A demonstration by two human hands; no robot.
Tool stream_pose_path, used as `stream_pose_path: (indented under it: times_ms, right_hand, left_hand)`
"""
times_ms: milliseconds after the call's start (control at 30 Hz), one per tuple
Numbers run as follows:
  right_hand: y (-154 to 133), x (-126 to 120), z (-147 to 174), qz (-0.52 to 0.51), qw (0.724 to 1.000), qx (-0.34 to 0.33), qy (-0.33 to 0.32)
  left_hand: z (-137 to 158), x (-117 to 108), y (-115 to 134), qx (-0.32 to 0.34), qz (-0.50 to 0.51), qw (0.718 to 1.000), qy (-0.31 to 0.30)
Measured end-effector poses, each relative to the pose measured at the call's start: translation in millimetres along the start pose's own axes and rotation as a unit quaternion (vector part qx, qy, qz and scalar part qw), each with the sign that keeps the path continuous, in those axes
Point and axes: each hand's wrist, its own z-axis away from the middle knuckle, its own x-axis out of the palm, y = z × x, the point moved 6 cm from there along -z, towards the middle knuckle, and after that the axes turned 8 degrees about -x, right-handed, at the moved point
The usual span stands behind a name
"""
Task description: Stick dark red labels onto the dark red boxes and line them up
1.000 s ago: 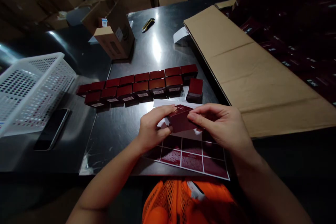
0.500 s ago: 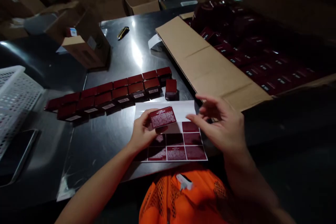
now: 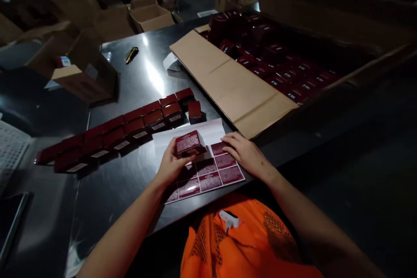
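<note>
My left hand (image 3: 170,163) is closed around a small dark-red box (image 3: 189,141), holding it above a sheet of labels (image 3: 208,181) with its printed face up. The sheet has dark-red printed rectangles on white backing, part of it hidden under the hand and box. At the sheet's right edge, my right hand (image 3: 243,152) reaches in with fingers apart, the tips on or just over the upper right label. I cannot tell whether they have lifted any of it. One dark-red box (image 3: 195,111) stands just behind the sheet, beside a double row of similar boxes (image 3: 135,128).
A large carton with many dark-red boxes (image 3: 276,80) takes up the right, its cardboard flap (image 3: 228,80) hanging towards me. A small open carton (image 3: 86,76), a utility knife (image 3: 131,55), a white basket (image 3: 13,150) and a phone-like dark device (image 3: 11,221) lie around the metal table.
My right hand has come down from above onto the sheet's right edge. My left hand still holds the box, now tilted slightly. The whole view has shifted to the right.
</note>
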Motion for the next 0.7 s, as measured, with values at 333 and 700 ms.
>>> stream_pose_path:
  times_ms: [333, 700]
  right_hand:
    - [-7, 3, 16, 0.018, 0.995, -0.025, 0.092]
    - [-16, -5, 20, 0.048, 0.994, -0.04, 0.095]
  left_hand:
    - [-5, 0, -3, 0.016, -0.006, 1.0, 0.019]
    - [-5, 1, -5, 0.002, 0.016, 1.0, 0.007]
